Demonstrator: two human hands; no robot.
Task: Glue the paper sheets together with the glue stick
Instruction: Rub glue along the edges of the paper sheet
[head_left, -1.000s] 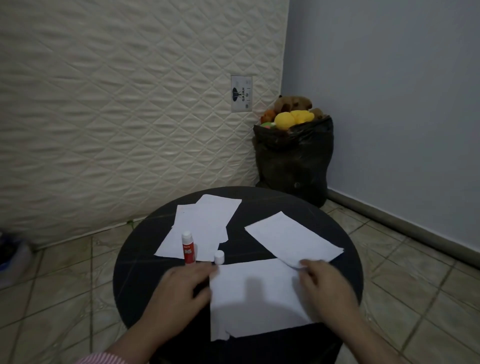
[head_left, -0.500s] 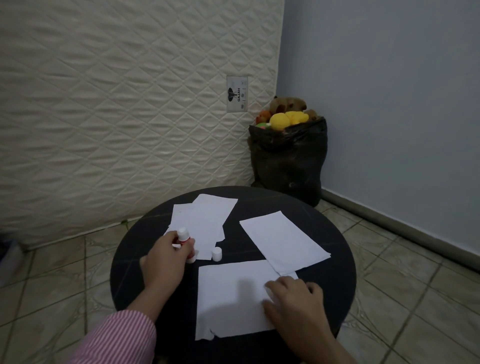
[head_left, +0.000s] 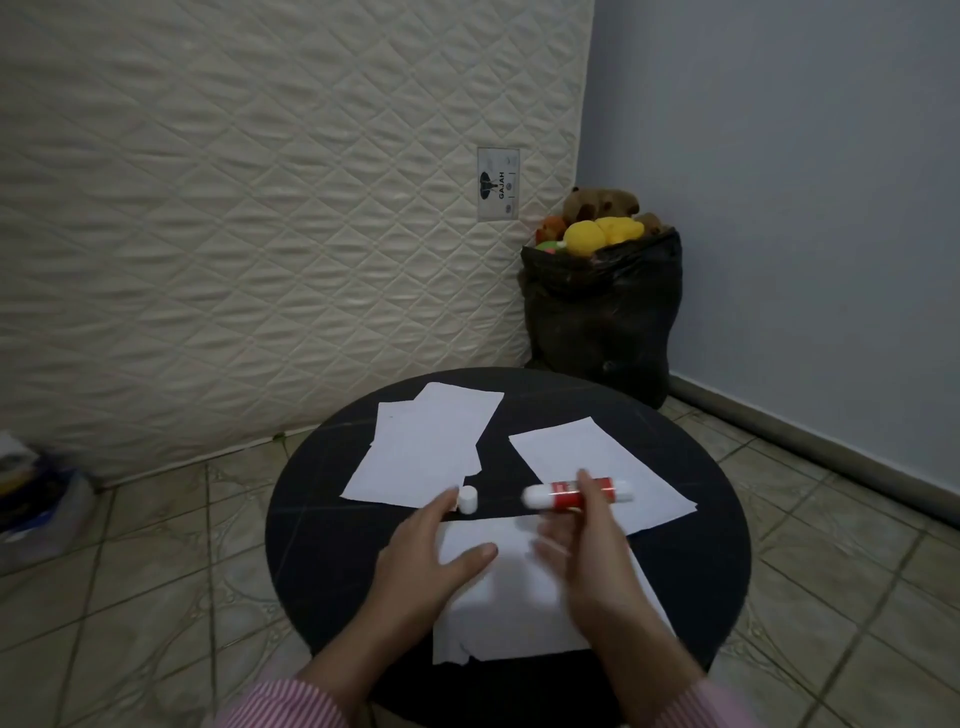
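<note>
A single head-worn view looks forward and down from close above the near edge of a round black table (head_left: 322, 519), facing the far room corner.

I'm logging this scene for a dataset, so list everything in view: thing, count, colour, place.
round table: one, black, centre, on the tiled floor
paper sheets: about four, white; overlapping pair far left, one far right, one near
glue stick: one, red and white, uncapped, lying sideways above the right sheet
cap: one, white, upright on the table
mattress: one, cream, quilted, against the wall
black bag: one, in the corner
plush toys: several, yellow, brown, orange, in the bag
left hand: fingers straight, over the near sheet's left edge
right hand: blurred, holds the glue stick
sleeves: pink striped
</note>
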